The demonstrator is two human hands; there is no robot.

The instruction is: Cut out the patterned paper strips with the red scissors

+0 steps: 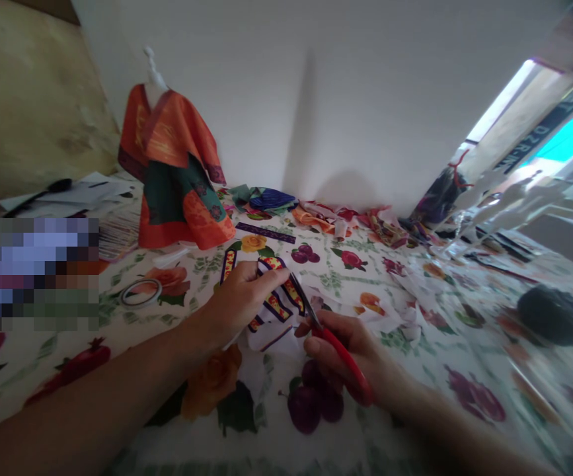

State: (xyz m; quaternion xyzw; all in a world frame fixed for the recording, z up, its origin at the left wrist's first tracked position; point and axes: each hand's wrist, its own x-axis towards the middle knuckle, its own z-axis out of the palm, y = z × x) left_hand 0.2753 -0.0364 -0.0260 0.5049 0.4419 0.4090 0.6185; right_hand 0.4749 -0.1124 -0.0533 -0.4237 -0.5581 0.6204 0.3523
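- Left hand (254, 287) is closed in a pinch, thumb and fingers gripping the patterned piece (279, 307); that's white with red-and-yellow bands edged in dark blue, right in the middle, over the flowery desk (132, 423)
- Right hand (340, 330) is curled round the red-handled scissors (348, 363); blades are up by the piece's right edge and look nearly together, can't tell if they're biting
- Progress-wise, I'd call it midway; one dark strip (265, 233) lies loose further back, and pale scraps (390, 314) sit to the right, so some trimming looks done
- What's left, imo: several bands seem joined on the held piece; the orange-and-green robe (167, 165) stands dressed on its figure at back left, and looks pretty complete
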